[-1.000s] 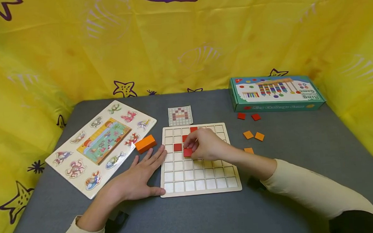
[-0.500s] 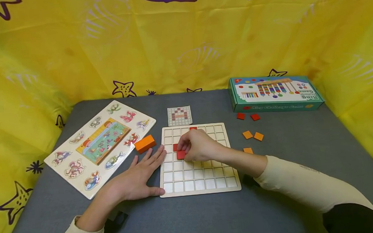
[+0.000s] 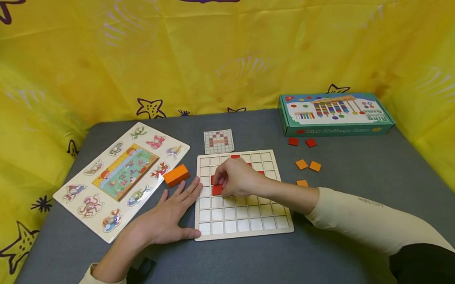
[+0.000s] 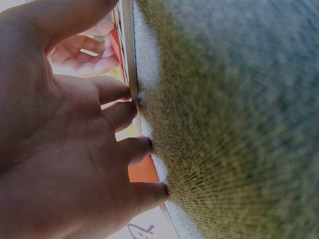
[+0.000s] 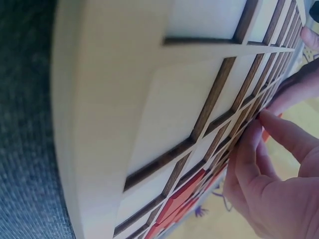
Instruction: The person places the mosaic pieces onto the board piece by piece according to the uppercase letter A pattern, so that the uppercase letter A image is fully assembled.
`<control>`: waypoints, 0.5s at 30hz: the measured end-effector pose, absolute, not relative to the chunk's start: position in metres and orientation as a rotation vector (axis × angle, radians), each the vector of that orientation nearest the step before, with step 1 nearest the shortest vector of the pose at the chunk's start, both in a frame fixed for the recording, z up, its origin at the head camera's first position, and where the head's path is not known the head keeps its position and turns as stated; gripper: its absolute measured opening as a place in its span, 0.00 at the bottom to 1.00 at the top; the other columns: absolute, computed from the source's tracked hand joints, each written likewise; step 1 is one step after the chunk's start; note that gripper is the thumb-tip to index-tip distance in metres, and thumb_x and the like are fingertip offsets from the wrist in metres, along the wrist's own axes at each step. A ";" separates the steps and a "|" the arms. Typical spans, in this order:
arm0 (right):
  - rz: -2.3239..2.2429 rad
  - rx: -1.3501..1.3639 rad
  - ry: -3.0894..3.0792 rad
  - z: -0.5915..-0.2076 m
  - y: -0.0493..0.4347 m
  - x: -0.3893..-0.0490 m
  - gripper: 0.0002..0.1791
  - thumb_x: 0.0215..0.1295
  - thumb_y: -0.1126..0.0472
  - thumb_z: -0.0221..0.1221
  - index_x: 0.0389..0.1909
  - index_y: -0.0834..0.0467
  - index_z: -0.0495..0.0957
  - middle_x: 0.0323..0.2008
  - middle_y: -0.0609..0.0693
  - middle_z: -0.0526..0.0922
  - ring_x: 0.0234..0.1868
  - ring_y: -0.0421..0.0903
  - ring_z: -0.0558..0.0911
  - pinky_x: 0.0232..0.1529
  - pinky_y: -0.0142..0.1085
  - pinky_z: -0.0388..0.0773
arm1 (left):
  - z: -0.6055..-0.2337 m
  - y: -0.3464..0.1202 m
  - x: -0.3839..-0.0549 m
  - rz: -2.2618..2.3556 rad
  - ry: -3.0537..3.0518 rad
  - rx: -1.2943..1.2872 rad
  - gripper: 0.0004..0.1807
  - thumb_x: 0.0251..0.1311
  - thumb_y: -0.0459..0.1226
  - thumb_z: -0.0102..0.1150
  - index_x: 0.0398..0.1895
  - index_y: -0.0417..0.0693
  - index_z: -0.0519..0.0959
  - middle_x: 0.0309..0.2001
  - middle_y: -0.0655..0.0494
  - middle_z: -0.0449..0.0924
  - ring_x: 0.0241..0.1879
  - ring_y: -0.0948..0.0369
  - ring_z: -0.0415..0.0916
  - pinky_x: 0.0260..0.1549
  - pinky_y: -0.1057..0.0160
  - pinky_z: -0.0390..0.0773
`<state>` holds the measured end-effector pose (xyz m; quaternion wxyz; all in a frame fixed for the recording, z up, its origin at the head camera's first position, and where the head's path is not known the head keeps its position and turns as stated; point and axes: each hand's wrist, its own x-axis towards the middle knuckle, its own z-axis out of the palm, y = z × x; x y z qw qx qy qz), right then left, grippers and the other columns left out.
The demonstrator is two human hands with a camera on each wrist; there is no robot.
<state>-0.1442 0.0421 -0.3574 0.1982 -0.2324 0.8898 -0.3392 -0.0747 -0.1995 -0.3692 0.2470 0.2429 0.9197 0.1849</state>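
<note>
My right hand (image 3: 240,178) pinches a red square tile (image 3: 216,190) between thumb and fingers. The tile is at a cell of the wooden grid board (image 3: 245,234), second column from the left, just below another red tile (image 3: 212,179). More red tiles show around the hand, one in the top row (image 3: 235,156) and one at the right (image 3: 261,173); the hand partly covers the board's middle. My left hand (image 3: 169,219) lies with fingers spread on the table, fingertips and thumb tip at the board's left edge.
A pattern card (image 3: 218,141) lies behind the board. An orange block (image 3: 177,175) sits by a sea-animal puzzle (image 3: 127,177) at left. At right are loose red tiles (image 3: 310,142), orange tiles (image 3: 301,164) and a green game box (image 3: 338,114). Yellow cloth (image 3: 192,53) surrounds the table.
My right hand has carried the red tile leftward across the board, from the third column to the second, beneath the leftmost red tile. The left hand has stayed put.
</note>
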 end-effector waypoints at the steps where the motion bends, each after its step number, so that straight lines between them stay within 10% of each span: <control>1: -0.941 -0.649 2.494 -0.357 0.042 -0.144 0.13 0.46 0.73 0.74 0.33 0.56 0.89 0.27 0.46 0.85 0.30 0.39 0.81 0.35 0.28 0.79 | -0.369 -0.200 -0.075 0.503 2.508 0.662 0.63 0.58 0.61 0.71 0.86 0.55 0.43 0.87 0.57 0.33 0.84 0.40 0.34 0.72 0.22 0.35; 15: -0.918 -0.636 2.504 -0.360 0.039 -0.145 0.15 0.44 0.73 0.74 0.33 0.54 0.89 0.26 0.45 0.84 0.31 0.39 0.80 0.34 0.28 0.77 | -0.369 -0.199 -0.074 0.512 2.506 0.658 0.62 0.58 0.61 0.71 0.86 0.55 0.44 0.87 0.57 0.33 0.84 0.40 0.33 0.72 0.22 0.34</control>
